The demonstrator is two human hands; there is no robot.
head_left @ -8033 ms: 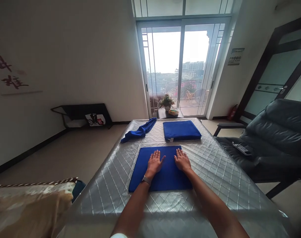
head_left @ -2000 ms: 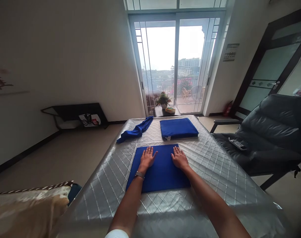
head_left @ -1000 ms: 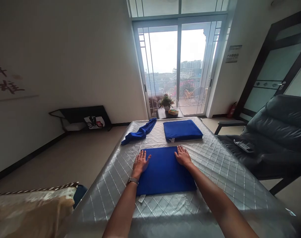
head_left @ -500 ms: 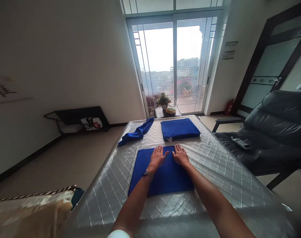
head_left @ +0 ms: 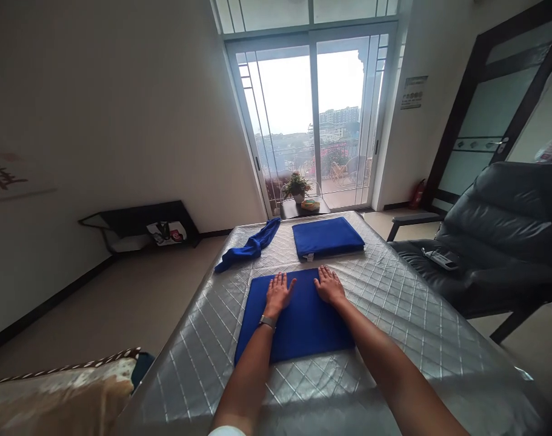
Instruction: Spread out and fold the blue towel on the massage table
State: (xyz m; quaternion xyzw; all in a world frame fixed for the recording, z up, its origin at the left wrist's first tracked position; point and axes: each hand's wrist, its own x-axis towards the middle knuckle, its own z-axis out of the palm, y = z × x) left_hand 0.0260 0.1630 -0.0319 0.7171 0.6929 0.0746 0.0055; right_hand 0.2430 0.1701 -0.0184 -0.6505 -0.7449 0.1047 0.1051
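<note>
A folded blue cloth [head_left: 298, 330] lies flat in front of me on a silver quilted cover [head_left: 203, 339]. My left hand [head_left: 279, 293] rests palm down near its far edge, left of the middle, fingers spread. At the far right corner of the cloth, my right hand [head_left: 329, 284] also lies flat with fingers stretched out. Beyond my hands sits a thicker folded blue stack [head_left: 328, 236] with a small white tag on its near edge. To its left is a loosely twisted strip of blue fabric [head_left: 248, 247].
A dark padded armchair [head_left: 498, 242] with a remote-like device [head_left: 440, 259] on its seat stands at right. Past the far end is a small table with a potted plant [head_left: 297, 186]. A low black rack [head_left: 139, 225] is by the left wall, and a patterned cushion [head_left: 66, 393] is nearer.
My left hand has slid a little to the left over the folded cloth, away from my right hand. The right hand stays almost in place. The view has shifted slightly.
</note>
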